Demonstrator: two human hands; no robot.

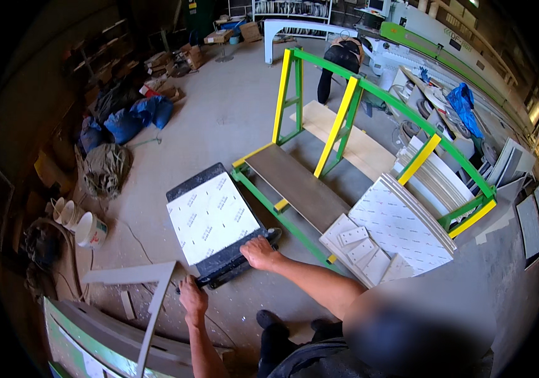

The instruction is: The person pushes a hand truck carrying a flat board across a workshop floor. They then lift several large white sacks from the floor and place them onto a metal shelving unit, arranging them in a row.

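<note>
A black flat-topped cart (194, 181) stands on the floor before me, with a white printed panel (211, 215) lying on its top. Along its near side runs a black handle bar (230, 269). My left hand (193, 298) is wrapped around the bar's left end. Toward the right end, my right hand (259, 254) is closed on the same bar, its fingers partly hidden from above. Right of the cart stands a green and yellow A-frame rack (329, 65), holding a brown board (295, 186) and white printed panels (402, 217).
Small white plates with holes (353, 235) lie on the rack's near end. White buckets (91, 231), a hose and blue sacks (121, 126) line the left side. A grey angled frame (162, 277) is close to my left arm. Another person (340, 60) bends over behind the rack.
</note>
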